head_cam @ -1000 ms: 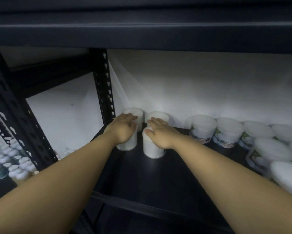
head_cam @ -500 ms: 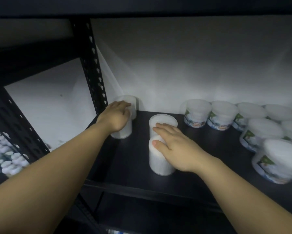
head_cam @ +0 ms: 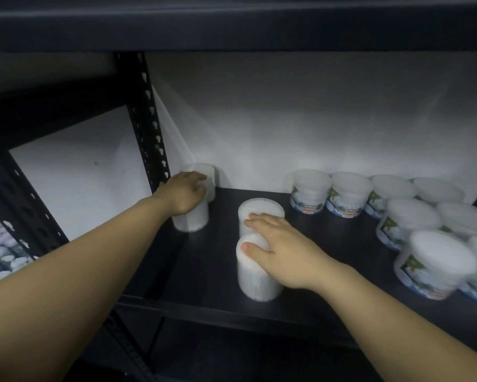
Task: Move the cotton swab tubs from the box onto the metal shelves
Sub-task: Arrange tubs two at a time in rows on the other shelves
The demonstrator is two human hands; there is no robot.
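Reaching onto the dark metal shelf [head_cam: 209, 274] in the head view, both bare hands rest on white cotton swab tubs. The left hand [head_cam: 186, 193] lies with relaxed fingers over the top of the front tub [head_cam: 194, 220] of a pair at the back left corner, the rear tub [head_cam: 204, 175] touching the white wall [head_cam: 286, 128]. The right hand [head_cam: 281, 252] lies flat, fingers together, across two middle tubs: the near tub [head_cam: 255, 277] under the thumb and the far tub [head_cam: 256, 212] under the fingertips. Labelled tubs [head_cam: 310, 194] cluster at the right. A perforated upright [head_cam: 146, 119] stands beside the left pair.
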